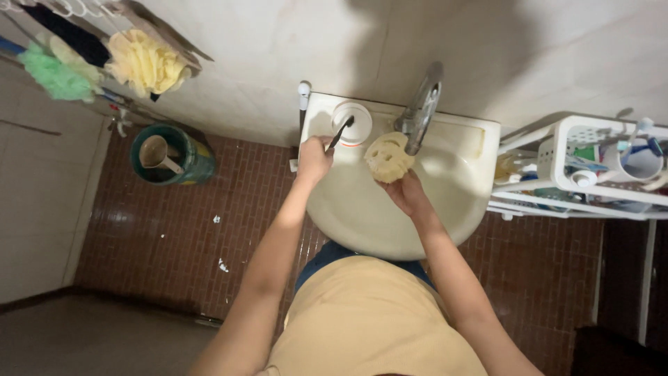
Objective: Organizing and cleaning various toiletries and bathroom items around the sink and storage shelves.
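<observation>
Over the cream-coloured sink (362,223), the right hand (406,191) is closed around a pale yellow sponge (388,157), holding it up above the basin just below the metal tap (420,108). The sponge looks rough and irregular, with holes through it and ragged edges, and its top almost meets the tap's spout. The left hand (313,159) is closed on a dark, thin handle (341,132), which slants up toward a small round white container (351,123) standing on the sink's back rim, left of the tap; what lies inside that container cannot be told. On the brown tiled floor (174,237) beyond the sink's left edge stands a green bucket (182,159) with a beige scoop (157,153) resting in it. By the sink's right edge is a white plastic rack (577,191), its baskets packed with small bottles, tubes and a white cup (641,163). At the upper left, a yellow mesh puff (142,63) and a green mesh puff (52,75) hang against the wall.
</observation>
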